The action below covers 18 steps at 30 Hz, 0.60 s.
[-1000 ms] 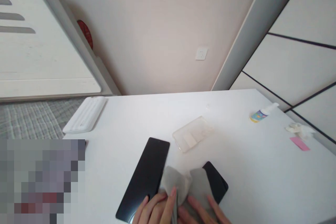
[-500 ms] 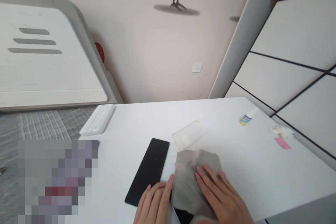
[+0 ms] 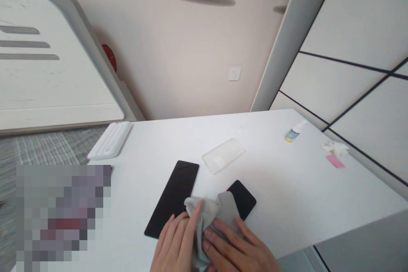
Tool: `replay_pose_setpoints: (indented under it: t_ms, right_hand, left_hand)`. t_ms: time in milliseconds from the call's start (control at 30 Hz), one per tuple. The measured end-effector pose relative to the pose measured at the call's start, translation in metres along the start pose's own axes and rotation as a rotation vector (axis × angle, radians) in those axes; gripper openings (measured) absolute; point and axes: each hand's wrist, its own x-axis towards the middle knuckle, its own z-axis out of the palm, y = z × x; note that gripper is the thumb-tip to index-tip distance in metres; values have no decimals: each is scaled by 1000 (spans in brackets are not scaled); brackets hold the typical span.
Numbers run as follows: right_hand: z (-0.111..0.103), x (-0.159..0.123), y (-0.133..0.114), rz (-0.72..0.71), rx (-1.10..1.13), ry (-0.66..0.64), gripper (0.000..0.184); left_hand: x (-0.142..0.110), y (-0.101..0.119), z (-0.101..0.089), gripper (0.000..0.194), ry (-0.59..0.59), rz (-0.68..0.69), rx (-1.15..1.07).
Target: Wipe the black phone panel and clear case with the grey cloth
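Note:
A grey cloth (image 3: 228,206) lies bunched over the near part of a black smartphone (image 3: 245,199), whose far end shows bare. My right hand (image 3: 237,246) presses the cloth against the phone, fingers close together and gripping its folds. Along the phone's left side is my left hand (image 3: 175,242), fingers together and curved, the index fingertip touching the cloth. Its thumb and the near end of the phone are hidden. Left of my hands lies a long black glossy panel (image 3: 174,197), like a screen or second phone, and its near right edge is beside my left fingers.
Beyond the phone a clear phone case (image 3: 223,156) rests on the white table (image 3: 306,204). A small spray bottle (image 3: 292,133), crumpled white tissue (image 3: 335,148) and a pink slip (image 3: 335,161) are at the right. A white box-like tray (image 3: 110,140) sits at the far left corner.
My right hand has drawn the cloth toward me and left, bunching it and uncovering the phone's far end. My left hand stays beside the phone. The whole view has shifted slightly.

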Motion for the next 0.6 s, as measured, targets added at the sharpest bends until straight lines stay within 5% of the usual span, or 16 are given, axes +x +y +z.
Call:
replay_pose_setpoints:
  t_ms: [133, 300, 433, 600]
  right_hand:
    - [-4, 2, 2, 250, 41, -153, 79]
    - [-1, 10, -12, 70, 108, -71, 39]
    - [-9, -24, 16, 349, 92, -275, 87]
    - [-26, -87, 73, 685, -146, -97, 54]
  left_hand:
    - [4, 6, -5, 90, 13, -21, 49]
    - [7, 10, -6, 83, 34, 25, 99]
    - [6, 11, -6, 86, 61, 22, 93]
    - [1, -1, -13, 79, 58, 135, 179]
